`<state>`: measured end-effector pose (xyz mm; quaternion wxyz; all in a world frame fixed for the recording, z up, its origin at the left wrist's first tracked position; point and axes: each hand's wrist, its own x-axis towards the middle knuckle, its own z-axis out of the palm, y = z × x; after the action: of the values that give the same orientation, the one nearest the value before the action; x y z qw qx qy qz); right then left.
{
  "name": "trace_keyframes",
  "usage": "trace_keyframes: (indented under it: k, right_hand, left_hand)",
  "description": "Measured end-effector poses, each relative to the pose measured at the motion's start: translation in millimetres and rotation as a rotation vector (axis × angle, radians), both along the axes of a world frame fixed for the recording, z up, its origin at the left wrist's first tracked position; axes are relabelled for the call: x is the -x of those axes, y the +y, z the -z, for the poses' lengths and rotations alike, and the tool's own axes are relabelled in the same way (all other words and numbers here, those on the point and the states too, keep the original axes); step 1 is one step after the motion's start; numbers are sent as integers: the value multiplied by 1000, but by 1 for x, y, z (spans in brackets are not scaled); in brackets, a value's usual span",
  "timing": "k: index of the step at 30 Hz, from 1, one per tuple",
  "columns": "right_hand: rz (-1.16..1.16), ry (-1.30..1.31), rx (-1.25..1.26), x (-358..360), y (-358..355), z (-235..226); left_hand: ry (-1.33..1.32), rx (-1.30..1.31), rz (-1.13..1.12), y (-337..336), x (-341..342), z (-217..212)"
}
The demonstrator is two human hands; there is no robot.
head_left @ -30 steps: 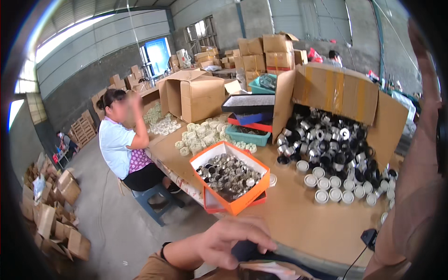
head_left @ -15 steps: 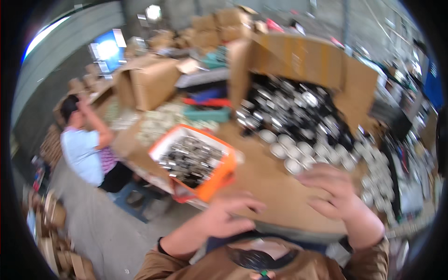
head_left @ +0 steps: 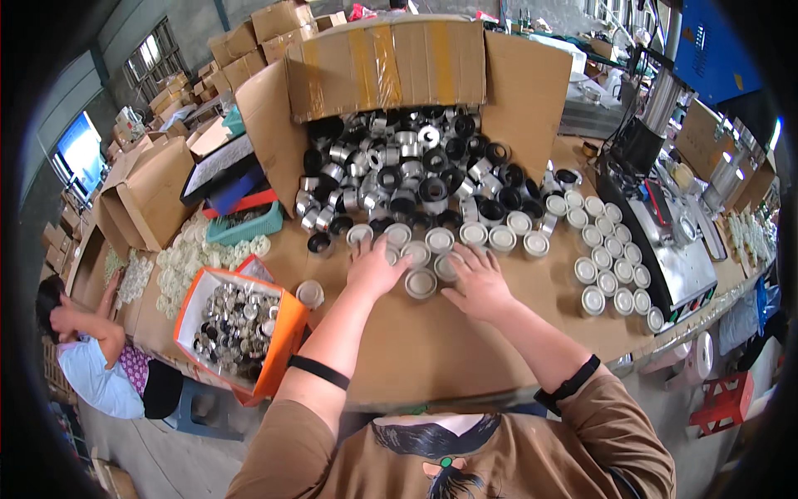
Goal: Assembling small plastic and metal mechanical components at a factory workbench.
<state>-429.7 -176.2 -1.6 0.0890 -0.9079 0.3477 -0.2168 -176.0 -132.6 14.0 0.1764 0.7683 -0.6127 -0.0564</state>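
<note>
Two bare hands are out over the desk (head_left: 416, 358), palms down, right in a cluster of pale round pieces (head_left: 420, 283) at the front of a big pile of silver and black rings (head_left: 432, 190). The left hand (head_left: 376, 268) has its fingers over a couple of them, and the right hand (head_left: 482, 287) has its fingers a bit spread with the thumb apart, one piece sitting by its fingertips. Can't tell if either is actually pinching anything. The pile spills from an open cardboard box (head_left: 386, 66). More pale discs (head_left: 607, 266) sit off to the right, and an orange box (head_left: 287, 333) of small metal parts (head_left: 237, 320) is left.
</note>
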Motion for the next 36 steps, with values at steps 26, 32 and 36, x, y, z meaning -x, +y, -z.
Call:
trace_keyframes:
  k: [26, 32, 36]
  right_hand:
    - [-191, 197, -172, 71, 20, -15]
    - [124, 87, 33, 111, 31, 12]
    - [354, 281, -292, 83, 95, -23]
  left_hand:
    - [19, -235, 286, 58, 98, -1]
    - [114, -149, 295, 62, 114, 8]
    - [160, -114, 328, 66, 127, 18]
